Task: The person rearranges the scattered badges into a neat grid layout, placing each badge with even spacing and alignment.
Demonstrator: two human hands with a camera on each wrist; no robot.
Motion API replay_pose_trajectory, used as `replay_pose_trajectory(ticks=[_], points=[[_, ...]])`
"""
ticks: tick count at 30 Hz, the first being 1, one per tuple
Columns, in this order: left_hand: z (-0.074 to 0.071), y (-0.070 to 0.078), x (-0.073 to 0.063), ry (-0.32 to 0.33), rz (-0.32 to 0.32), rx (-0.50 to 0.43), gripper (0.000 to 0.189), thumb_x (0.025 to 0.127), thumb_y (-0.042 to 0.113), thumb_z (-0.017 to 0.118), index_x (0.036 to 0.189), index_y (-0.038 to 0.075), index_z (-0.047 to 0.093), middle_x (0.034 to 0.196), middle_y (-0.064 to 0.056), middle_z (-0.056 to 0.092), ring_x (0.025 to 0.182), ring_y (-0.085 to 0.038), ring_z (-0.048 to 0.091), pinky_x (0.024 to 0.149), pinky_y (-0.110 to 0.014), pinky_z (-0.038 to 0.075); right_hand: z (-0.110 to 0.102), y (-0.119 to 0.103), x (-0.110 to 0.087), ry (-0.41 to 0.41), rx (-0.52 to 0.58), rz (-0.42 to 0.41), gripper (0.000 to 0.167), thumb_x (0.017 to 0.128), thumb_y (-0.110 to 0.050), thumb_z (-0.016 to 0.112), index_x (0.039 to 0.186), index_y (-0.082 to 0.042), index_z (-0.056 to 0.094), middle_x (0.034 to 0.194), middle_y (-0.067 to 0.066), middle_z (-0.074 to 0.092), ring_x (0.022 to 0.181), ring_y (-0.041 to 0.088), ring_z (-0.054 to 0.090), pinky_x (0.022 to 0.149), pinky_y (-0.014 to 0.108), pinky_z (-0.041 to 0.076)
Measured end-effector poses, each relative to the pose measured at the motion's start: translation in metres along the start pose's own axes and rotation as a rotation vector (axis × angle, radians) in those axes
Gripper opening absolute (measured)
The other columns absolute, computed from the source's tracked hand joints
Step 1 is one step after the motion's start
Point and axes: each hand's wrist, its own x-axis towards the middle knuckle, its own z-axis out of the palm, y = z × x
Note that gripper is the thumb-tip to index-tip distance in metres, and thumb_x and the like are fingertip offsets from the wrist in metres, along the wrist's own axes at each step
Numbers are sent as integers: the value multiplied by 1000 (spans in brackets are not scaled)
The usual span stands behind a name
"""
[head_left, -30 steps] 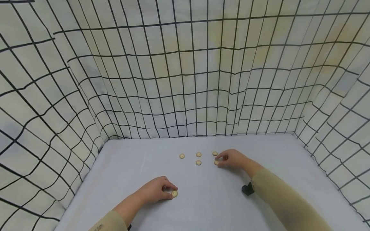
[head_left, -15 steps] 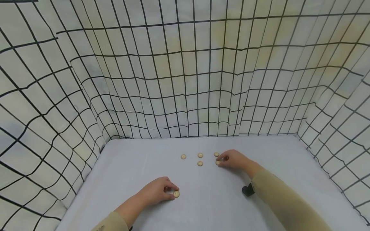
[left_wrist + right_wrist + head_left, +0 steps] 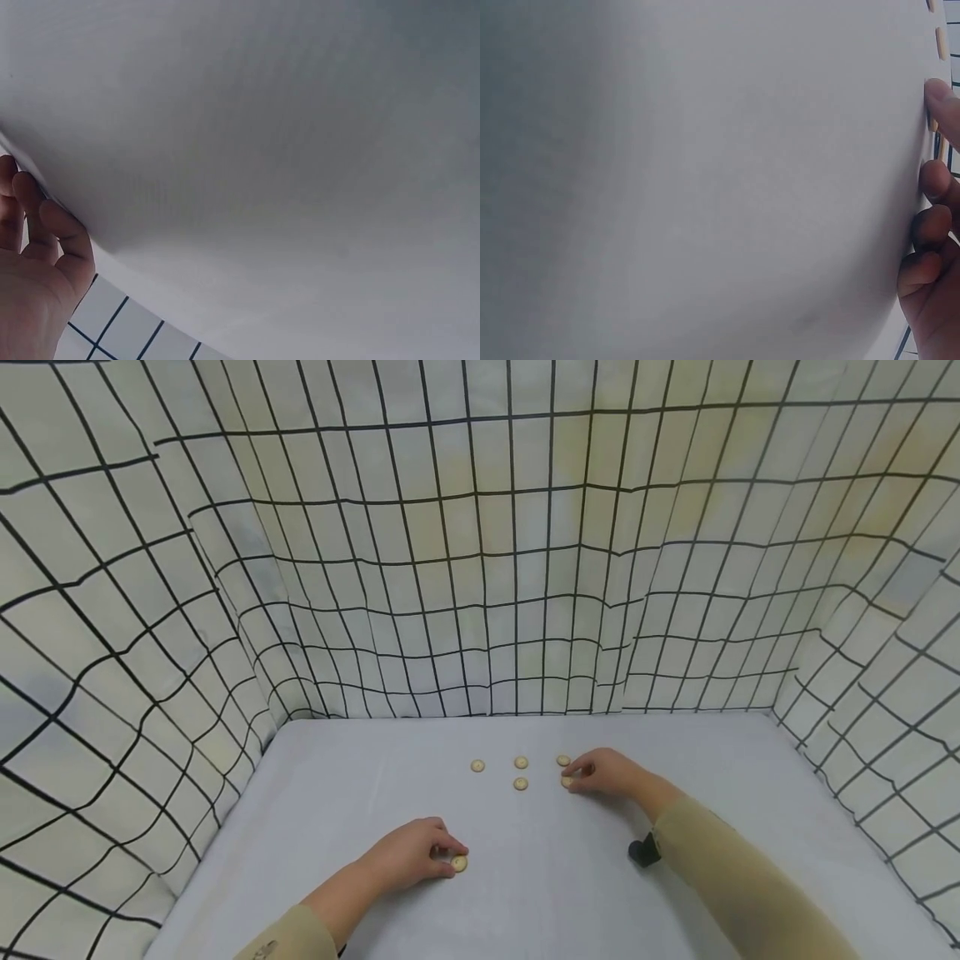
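My left hand (image 3: 416, 854) is low on the white table in the head view, pinching a small round cream button (image 3: 459, 863) between thumb and index finger. Farther back on the right, my right hand (image 3: 609, 772) pinches another cream button (image 3: 567, 782), partly covered by the fingertips. Just behind that one lies a button (image 3: 563, 760). To its left are a back button (image 3: 521, 762) and a front button (image 3: 521, 783), with a single button (image 3: 477, 766) farther left. The left wrist view shows curled fingers (image 3: 64, 232) against the tabletop; the button there is hidden.
The white-covered table (image 3: 337, 793) is enclosed at the back and sides by pale cloth walls (image 3: 450, 568) with a black grid. A black wrist device (image 3: 643, 852) sticks out under the right sleeve (image 3: 735, 877).
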Motion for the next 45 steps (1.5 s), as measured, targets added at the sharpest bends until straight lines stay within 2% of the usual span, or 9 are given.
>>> replay_pose_trajectory(ticks=[5,12,25,38,45], points=[[-1,2,2,-5,1,11,25,82,26,82,107,26,78,86,16,54,77,-5,48,70,-26,43,-2,0,-1,-6,10,-6,25,84,-29,80,109,-29,76,101,-6,65,92,15,55,85,39,47],[0,0,2,-24,9,-2,23,84,28,79,107,24,79,85,19,56,76,-2,49,72,-26,44,-3,0,-2,-22,7,-42,26,85,-29,79,111,-26,76,105,-5,66,96,16,56,89,42,46],[0,2,-1,-14,26,-10,22,83,27,81,104,21,78,86,17,55,77,-3,49,71,-26,44,0,1,1,-17,-9,-14,24,85,-29,79,109,-29,76,105,-6,65,95,15,55,90,42,46],[-1,7,0,9,65,93,21,83,30,81,101,21,78,87,18,53,73,-1,47,68,-24,42,-3,-4,-2,-18,-24,-10,26,85,-28,79,111,-26,76,102,-5,65,93,16,55,88,42,46],[-2,5,0,42,83,116,18,83,30,81,98,21,78,83,16,52,71,-1,45,66,-23,41,-1,-1,0,-10,-27,-7,25,85,-29,79,110,-28,76,103,-5,65,94,16,55,90,42,46]])
